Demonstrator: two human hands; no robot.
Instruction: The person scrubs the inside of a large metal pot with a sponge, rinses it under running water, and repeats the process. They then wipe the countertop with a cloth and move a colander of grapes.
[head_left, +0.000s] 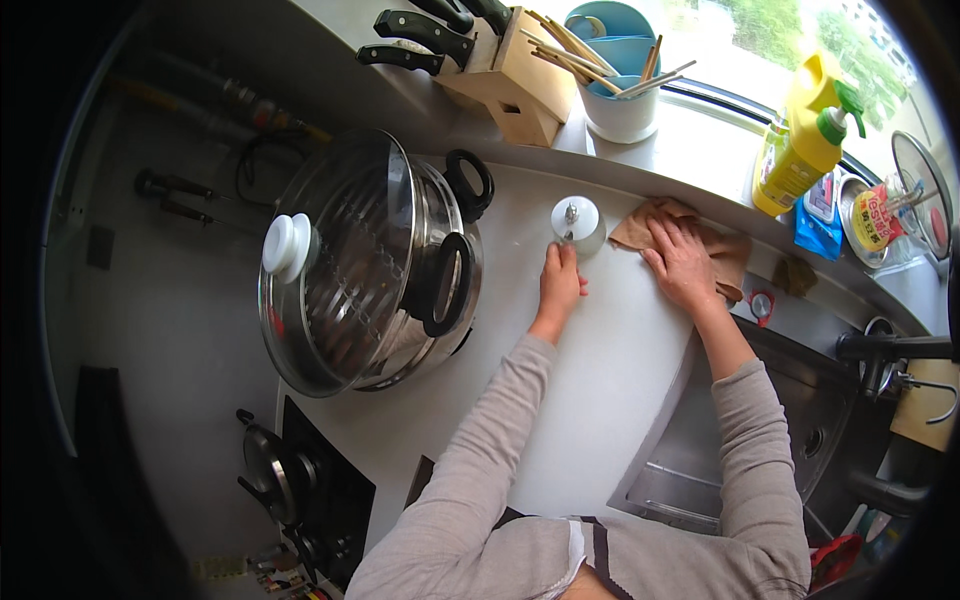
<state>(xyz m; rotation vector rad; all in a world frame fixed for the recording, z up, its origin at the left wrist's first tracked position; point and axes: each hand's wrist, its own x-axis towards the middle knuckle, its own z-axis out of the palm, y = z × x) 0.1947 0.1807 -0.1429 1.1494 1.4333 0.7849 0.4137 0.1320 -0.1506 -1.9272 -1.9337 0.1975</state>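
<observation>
My left hand (560, 291) is closed at the near side of a small clear jar (592, 244) with a white lid and a metal knob. It seems to grip the jar's handle, which my fingers mostly hide. The jar stands upright on the white countertop (585, 420). To its right, my right hand (681, 264) presses a brown cloth (727, 251) down with its palm and holds it against the counter by the window ledge. The cloth is bunched and creased around my fingers.
A large steel steamer pot (442, 225) with a tilted glass lid (352, 300) stands left. The sink (675, 480) lies right, below a black faucet (892, 346). A knife block (517, 90), chopstick holder (622, 112) and yellow pump bottle (799, 161) line the ledge. A cooktop (337, 465) is lower left.
</observation>
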